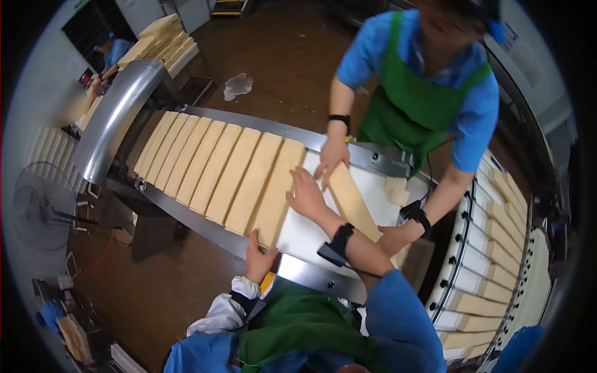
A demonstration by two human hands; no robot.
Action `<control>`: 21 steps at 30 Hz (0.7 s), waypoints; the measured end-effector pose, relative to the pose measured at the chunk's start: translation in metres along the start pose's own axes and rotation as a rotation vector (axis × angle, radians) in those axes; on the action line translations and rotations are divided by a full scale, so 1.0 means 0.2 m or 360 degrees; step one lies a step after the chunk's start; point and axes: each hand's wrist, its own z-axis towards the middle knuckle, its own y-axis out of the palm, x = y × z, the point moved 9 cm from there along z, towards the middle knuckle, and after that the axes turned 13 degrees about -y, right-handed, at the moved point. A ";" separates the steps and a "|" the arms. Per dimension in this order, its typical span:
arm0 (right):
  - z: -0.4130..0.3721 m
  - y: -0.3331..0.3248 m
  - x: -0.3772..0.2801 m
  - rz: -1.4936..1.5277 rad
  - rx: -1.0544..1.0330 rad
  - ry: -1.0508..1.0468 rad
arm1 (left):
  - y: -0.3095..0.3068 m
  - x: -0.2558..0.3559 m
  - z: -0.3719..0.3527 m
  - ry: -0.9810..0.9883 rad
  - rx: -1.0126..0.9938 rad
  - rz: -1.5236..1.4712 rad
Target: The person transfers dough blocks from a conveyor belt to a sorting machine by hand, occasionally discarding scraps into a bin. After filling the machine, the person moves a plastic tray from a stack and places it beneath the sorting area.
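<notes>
Several long cream-coloured slabs lie side by side across the conveyor. My left hand [258, 258] is at the near end of the rightmost slab [278, 193], with thumb and forefinger apart around its corner. Against that slab's right edge, near the far end, rests my right hand [306, 194] with its fingers spread. Just to the right, a co-worker's two hands [334, 155] hold another cream-coloured slab [353, 196] at its two ends, slanted over the white belt [305, 233]. My right forearm crosses in front of the near part of that slab.
A curved metal hood [118, 118] covers the conveyor's far left end. Opposite me stands a co-worker in a green apron [410, 93]. On the right, a curved conveyor [457, 273] carries more slabs. A fan [43, 202] and another person [115, 53] are at the left.
</notes>
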 end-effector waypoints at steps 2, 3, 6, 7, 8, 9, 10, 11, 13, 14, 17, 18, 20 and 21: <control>0.19 0.14 0.17 -0.0186 -0.0062 0.0104 | -0.01 0.03 0.04 -0.0225 -0.0175 0.0039; 0.26 0.19 0.23 -0.0279 -0.0091 0.0158 | -0.01 0.06 0.04 -0.0241 -0.0238 -0.0006; 0.33 0.33 0.38 -0.0361 -0.0251 0.0280 | 0.01 0.01 0.09 -0.0369 -0.0433 -0.0114; 0.33 0.36 0.41 -0.0389 -0.0269 0.0307 | 0.01 0.01 0.10 -0.0354 -0.0436 -0.0137; 0.33 0.37 0.40 -0.0503 -0.0231 0.0276 | 0.01 0.02 0.11 -0.0336 -0.0437 -0.0162; 0.33 0.37 0.40 -0.0513 -0.0236 0.0322 | 0.00 0.02 0.12 -0.0311 -0.0427 -0.0193; 0.34 0.34 0.38 -0.0524 -0.0235 0.0358 | 0.02 -0.01 0.12 -0.0387 -0.0522 -0.0235; 0.38 0.31 0.36 -0.0533 -0.0227 0.0391 | 0.03 -0.04 0.13 -0.0426 -0.0513 -0.0115; 0.45 0.29 0.39 -0.0535 -0.0324 0.0582 | -0.01 0.02 0.15 -0.0284 -0.0391 0.0169; 0.49 0.27 0.41 -0.0542 -0.0361 0.0682 | -0.02 0.05 0.15 -0.0396 -0.0473 0.0104; 0.53 0.26 0.46 -0.0652 -0.0477 0.0883 | 0.01 0.11 0.18 -0.0500 -0.0604 -0.0011; 0.52 0.24 0.46 -0.0646 -0.0487 0.0872 | -0.01 0.15 0.17 -0.0463 -0.0587 0.0082; 0.45 0.18 0.44 -0.0627 -0.0520 0.0878 | 0.00 0.16 0.17 -0.0346 -0.0568 0.0308; 0.38 0.10 0.44 -0.0694 -0.0554 0.0939 | 0.02 0.18 0.16 -0.0332 -0.0609 0.0426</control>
